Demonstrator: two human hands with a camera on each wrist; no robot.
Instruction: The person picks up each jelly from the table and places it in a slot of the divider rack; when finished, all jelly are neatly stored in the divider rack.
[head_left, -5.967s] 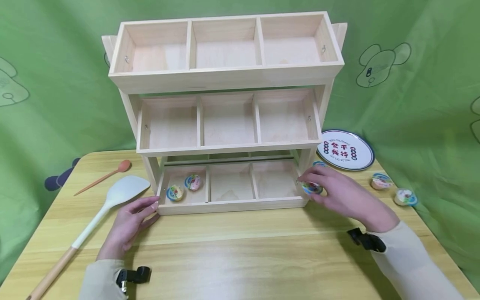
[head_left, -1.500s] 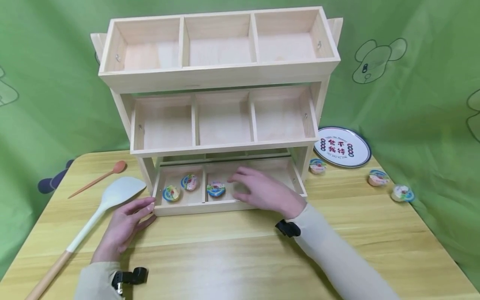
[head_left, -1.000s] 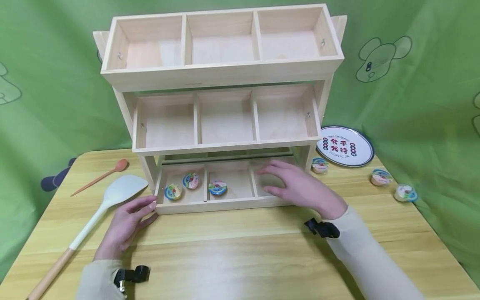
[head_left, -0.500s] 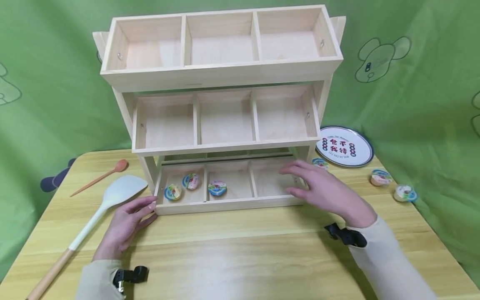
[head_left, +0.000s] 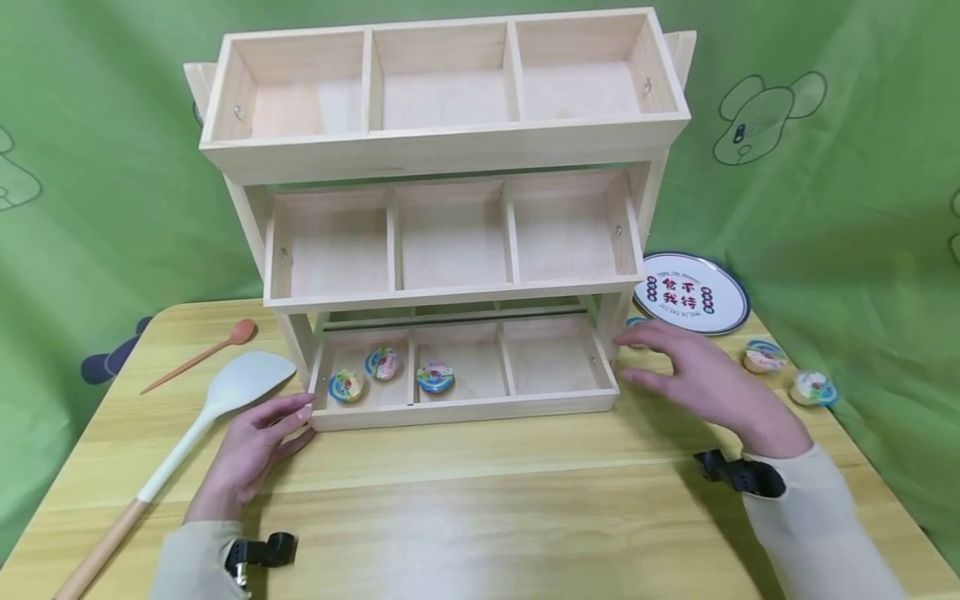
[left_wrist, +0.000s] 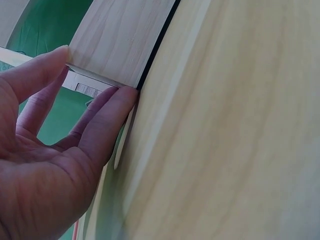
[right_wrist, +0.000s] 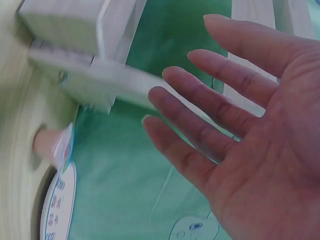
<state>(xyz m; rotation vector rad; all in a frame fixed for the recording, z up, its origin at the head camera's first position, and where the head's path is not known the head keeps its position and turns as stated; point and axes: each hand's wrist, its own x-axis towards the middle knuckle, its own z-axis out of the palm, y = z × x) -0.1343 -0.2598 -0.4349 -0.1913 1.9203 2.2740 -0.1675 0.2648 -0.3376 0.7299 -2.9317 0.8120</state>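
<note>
A three-tier wooden shelf (head_left: 442,154) stands on the table, each tier split into compartments. In its bottom tier, two small jelly cups, one yellowish (head_left: 347,385) and one pinkish (head_left: 382,363), lie in the left compartment. A third jelly cup (head_left: 435,377) sits in the middle one. My left hand (head_left: 251,450) holds the bottom tier's left front corner between thumb and fingers (left_wrist: 112,117). Right of the shelf, my right hand (head_left: 708,383) hovers with spread fingers and nothing in it. It partly covers a jelly cup (head_left: 636,321), seen whole as a pink cup (right_wrist: 49,145) in the right wrist view.
Two more jelly cups, one pink (head_left: 763,357) and one pale (head_left: 812,388), lie near the table's right edge. A white printed plate (head_left: 693,293) is behind them. At left lie an orange spoon (head_left: 240,332) and a white spatula (head_left: 247,382) with a wooden handle.
A jelly cup by the shelf's right side went into the middle bottom compartment. My right hand then withdrew rightward, out past the shelf's end. The left hand kept its place.
</note>
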